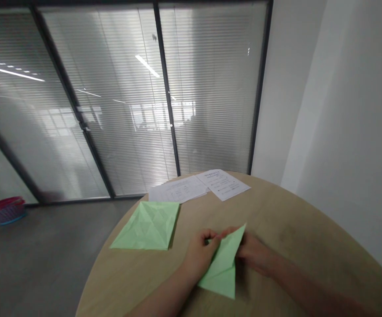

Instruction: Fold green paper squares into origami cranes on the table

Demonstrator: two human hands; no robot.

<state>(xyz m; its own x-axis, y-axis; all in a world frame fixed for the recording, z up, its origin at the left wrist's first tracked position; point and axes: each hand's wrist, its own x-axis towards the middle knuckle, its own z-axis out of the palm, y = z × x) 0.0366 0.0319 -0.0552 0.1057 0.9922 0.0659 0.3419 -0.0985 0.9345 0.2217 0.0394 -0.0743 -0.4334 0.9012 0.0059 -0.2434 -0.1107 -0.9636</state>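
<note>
Both of my hands grip one folded piece of light green paper (225,264), raised a little above the round wooden table (310,237). My left hand (200,251) pinches its left edge with closed fingers. My right hand (255,253) holds it from behind on the right, and its fingers are mostly hidden by the paper. A second green sheet (148,226), creased and lying flat, rests on the table to the left of my hands.
Two white printed sheets (199,185) lie at the table's far edge. Beyond it stands a glass wall with blinds (145,110). A red and blue basket (4,210) sits on the grey floor at far left. A white wall runs along the right.
</note>
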